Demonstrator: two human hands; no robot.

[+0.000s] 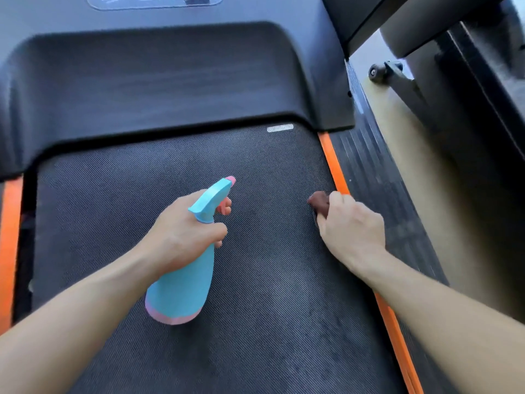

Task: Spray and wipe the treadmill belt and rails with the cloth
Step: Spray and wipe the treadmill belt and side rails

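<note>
My left hand [181, 231] grips the neck of a light blue spray bottle [181, 288] with a pink base and pink nozzle tip, held above the dark textured treadmill belt [176, 155], nozzle pointing away from me. My right hand [352, 226] holds a bunched brown cloth [319, 201] against the belt's right edge, beside the orange strip [332, 163]. Most of the cloth is hidden under the fingers. The ribbed black right rail [369, 166] runs just beyond that strip.
The black motor cover [159, 81] spans the far end of the belt. An orange strip [8, 237] lines the left side. To the right, a dark frame with a small wheel [376, 71] stands on a tan floor [403, 155].
</note>
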